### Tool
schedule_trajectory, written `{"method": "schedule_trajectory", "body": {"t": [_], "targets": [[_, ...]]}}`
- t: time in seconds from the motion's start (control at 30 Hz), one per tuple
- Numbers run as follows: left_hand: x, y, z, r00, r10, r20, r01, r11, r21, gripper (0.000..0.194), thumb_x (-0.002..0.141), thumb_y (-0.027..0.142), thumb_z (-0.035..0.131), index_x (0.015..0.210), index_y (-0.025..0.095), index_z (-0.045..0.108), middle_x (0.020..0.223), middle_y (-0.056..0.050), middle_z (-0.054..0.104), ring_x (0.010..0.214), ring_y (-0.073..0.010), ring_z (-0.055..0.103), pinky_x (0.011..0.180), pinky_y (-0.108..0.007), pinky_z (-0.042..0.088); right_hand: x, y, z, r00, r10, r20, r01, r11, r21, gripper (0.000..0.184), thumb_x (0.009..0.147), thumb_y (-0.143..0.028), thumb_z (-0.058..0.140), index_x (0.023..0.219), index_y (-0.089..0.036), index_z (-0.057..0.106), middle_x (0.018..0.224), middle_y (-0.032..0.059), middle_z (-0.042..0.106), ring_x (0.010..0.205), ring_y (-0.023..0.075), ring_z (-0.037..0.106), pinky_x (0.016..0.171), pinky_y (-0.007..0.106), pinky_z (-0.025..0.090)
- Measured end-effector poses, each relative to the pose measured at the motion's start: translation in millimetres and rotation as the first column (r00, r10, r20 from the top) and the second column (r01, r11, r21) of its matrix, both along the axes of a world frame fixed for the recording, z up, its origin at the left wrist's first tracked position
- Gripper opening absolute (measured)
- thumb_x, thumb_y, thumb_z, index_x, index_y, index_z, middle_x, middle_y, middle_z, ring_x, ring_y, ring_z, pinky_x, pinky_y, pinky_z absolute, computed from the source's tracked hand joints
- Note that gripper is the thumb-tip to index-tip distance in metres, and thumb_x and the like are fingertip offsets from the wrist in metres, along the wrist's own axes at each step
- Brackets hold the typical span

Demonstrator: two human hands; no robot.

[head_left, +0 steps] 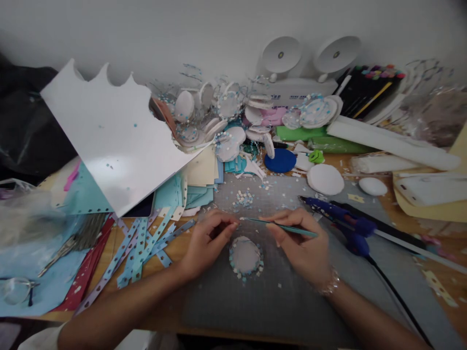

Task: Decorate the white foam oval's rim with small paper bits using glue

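White, with a border of small blue and white pieces, the round disc (245, 256) lies flat on the grey mat (229, 311) before me; it looks light, its border fragile, so I'd lift from underneath. Just beyond, my left hand (211, 239) makes a narrow pinch, and I cannot tell whether it grips anything. My right hand (299, 248) holds slim teal tweezers (297, 229), probably springy, mid-shank. Farther off, the scattered tiny pieces (243, 198) seem easily flicked away, best nipped singly by the edge.
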State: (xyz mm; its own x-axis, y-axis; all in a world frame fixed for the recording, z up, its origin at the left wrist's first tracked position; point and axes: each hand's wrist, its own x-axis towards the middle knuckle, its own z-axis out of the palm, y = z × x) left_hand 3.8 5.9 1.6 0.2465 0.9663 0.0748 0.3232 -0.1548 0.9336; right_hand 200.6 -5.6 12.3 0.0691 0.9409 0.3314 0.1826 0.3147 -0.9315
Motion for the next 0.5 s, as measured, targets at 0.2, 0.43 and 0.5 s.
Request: {"method": "schedule_trajectory", "body": {"t": [0.2, 0.43, 0.5], "targets": [[2.0, 0.5, -0.3, 0.997, 0.081, 0.016, -0.079, 0.994, -0.073, 0.015, 0.089, 0.029, 0.055, 0.085, 0.017, 0.064, 0.07, 0.0, 0.059, 0.057, -0.0104, 0.053, 0.05, -0.02, 0.041, 2.8, 1.9, 1.8, 0.999, -0.009, -0.036, 0.007, 0.999, -0.043, 0.012, 0.079, -0.015, 0.067, 0.074, -0.021, 0.058, 0.079, 0.0052, 0.071, 0.073, 0.0183, 0.07, 0.045, 0.022, 0.049], [3.6, 1.4, 0.2, 0.984, 0.175, 0.028, -0.168, 0.97, -0.174, 0.029, 0.086, 0.036, 0.058, 0.065, 0.017, 0.055, 0.046, 0.006, 0.045, 0.04, -0.007, 0.042, 0.04, -0.018, 0.031, 1.1, 2.2, 2.5, 0.999, -0.025, -0.031, 0.024, 0.999, -0.036, 0.011, 0.079, -0.02, 0.068, 0.074, -0.021, 0.058, 0.078, 0.0055, 0.072, 0.065, 0.0169, 0.068, 0.043, 0.023, 0.049], [3.3, 1.3, -0.7, 0.984, 0.176, 0.019, -0.17, 0.97, -0.174, 0.033, 0.087, 0.038, 0.057, 0.061, 0.017, 0.051, 0.045, 0.006, 0.044, 0.04, -0.0071, 0.041, 0.04, -0.018, 0.031, 0.7, 2.3, 2.9, 0.999, -0.024, -0.029, 0.023, 0.999, -0.025, 0.011, 0.079, -0.019, 0.068, 0.073, -0.021, 0.058, 0.078, 0.0052, 0.071, 0.064, 0.0165, 0.068, 0.042, 0.023, 0.049]]}}
